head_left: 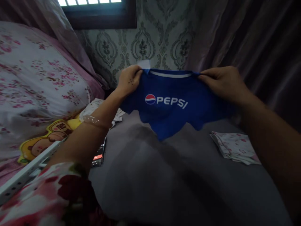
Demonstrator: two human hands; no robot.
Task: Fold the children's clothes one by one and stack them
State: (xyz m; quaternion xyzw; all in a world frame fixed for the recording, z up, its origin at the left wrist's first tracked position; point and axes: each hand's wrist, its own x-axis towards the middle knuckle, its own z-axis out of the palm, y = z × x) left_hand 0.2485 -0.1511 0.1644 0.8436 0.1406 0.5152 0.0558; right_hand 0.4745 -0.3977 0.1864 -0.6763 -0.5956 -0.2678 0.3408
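Note:
A small blue T-shirt (pixel 171 91) with a PEPSI print hangs stretched between my two hands, its front towards me. My left hand (pixel 129 80) pinches it at the shoulder left of the neckline. At the opposite shoulder, my right hand (pixel 225 83) grips the cloth between thumb and fingers. The lower edge of the shirt falls in uneven folds above a grey surface (pixel 141 175). Below my right hand lies a folded white cloth with a pink pattern (pixel 235 147).
Partly behind my left forearm is a lit phone (pixel 100 153). Crumpled white cloth (pixel 92 106) and yellow cartoon cushions (pixel 47 141) lie at the left, beside a white rail (pixel 28 171). Floral fabric (pixel 44 75) rises there; a patterned wall (pixel 143 40) and dark curtain (pixel 254 47) stand behind.

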